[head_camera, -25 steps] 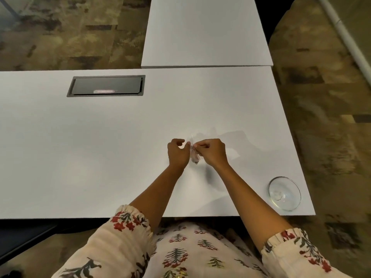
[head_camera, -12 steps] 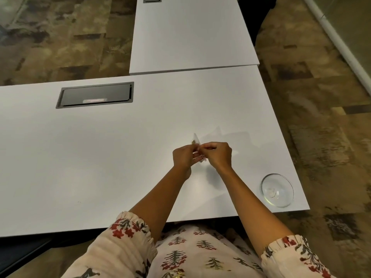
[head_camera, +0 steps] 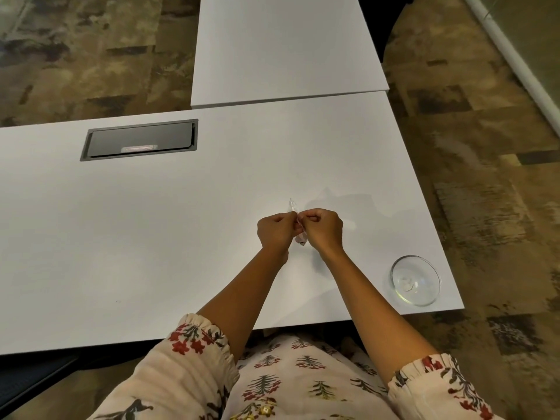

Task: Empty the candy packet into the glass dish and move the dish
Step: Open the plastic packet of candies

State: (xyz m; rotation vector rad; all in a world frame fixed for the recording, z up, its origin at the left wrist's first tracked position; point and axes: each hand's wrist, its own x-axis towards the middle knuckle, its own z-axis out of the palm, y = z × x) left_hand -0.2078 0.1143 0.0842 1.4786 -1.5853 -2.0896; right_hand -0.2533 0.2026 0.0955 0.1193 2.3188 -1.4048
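Note:
A small clear candy packet (head_camera: pixel 293 207) is pinched between both hands above the middle of the white table (head_camera: pixel 151 237). My left hand (head_camera: pixel 277 230) grips its left side and my right hand (head_camera: pixel 322 230) grips its right side, fingers closed. A pinkish bit shows at the packet's lower end, between the hands. The round glass dish (head_camera: pixel 415 280) stands empty at the table's front right corner, well apart from both hands.
A dark cable hatch (head_camera: pixel 139 140) is set into the table at the back left. A second white table (head_camera: pixel 285 47) adjoins at the back. The table's right edge drops to patterned carpet (head_camera: pixel 485 192).
Both hands stay pinched on the packet and have drawn closer together. The view has shifted, so the table and dish appear lower in the frame.

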